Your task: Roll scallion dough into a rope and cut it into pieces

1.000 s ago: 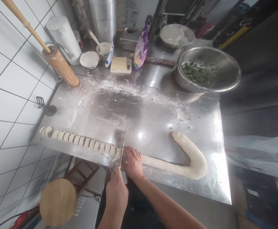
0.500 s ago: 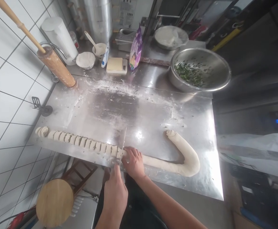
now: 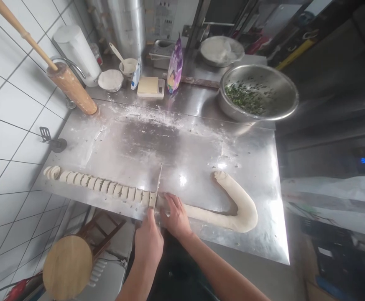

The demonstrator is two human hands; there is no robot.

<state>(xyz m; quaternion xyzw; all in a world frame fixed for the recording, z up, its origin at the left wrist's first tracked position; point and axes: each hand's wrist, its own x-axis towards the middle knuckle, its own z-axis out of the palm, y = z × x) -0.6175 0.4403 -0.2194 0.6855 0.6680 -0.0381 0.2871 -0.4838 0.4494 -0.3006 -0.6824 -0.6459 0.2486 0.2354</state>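
My left hand (image 3: 149, 239) is closed around the handle of a knife (image 3: 159, 180), whose blade stands upright across a long filled dough roll (image 3: 246, 213). My right hand (image 3: 176, 216) curls over the roll just right of the blade, thumb on the near side and fingers on the far side. From the blade leftward runs a row of cut dough pieces (image 3: 107, 187), with dark green specks in the cuts. On the right, the uncut roll bends back in a hook. The knife handle is mostly hidden in my left hand.
A floured steel table (image 3: 195, 146) bears the dough. Behind are a steel bowl (image 3: 290, 100) of chopped greens, a purple bag (image 3: 175, 69), a scale (image 3: 151, 94) and a flour bowl (image 3: 111, 81). A rolling pin (image 3: 74, 92) leans on the left wall; a round stool (image 3: 67, 267) stands below.
The view has shifted slightly, moving the scene left. My right hand has slid a little rightward along the roll, widening its gap to the blade. My left hand still grips the knife.
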